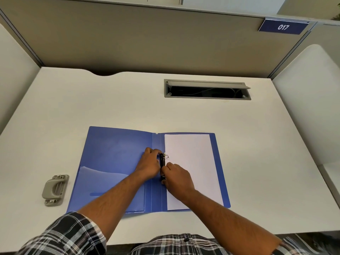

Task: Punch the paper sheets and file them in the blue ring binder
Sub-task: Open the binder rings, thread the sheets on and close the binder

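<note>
Fingers of my left hand (pixel 149 163) curl around the upper end of the black ring mechanism (pixel 162 167) on the binder's spine, while fingers of my right hand (pixel 177 178) curl over its lower end; both hands grip it, though I cannot tell exactly which fingertips press where.

I count one blue ring binder (pixel 114 159), lying open flat on the white desk (pixel 128 107), at 12 o'clock from my body. One stack of paper sheets (pixel 191 159) lies in its right half, left edge at the rings; how many sheets, I cannot make out. The left cover holds a translucent pocket (pixel 103 183). One grey hole punch (pixel 55 189) sits on the desk at 9 o'clock of the binder, just apart from it.

One grey cable tray (pixel 207 89) is recessed in the desk at 1 o'clock, lid raised, with cables dimly visible inside. One blue sign (pixel 283 26) reading 017 hangs on the partition. My hands hide most of the mechanism.
</note>
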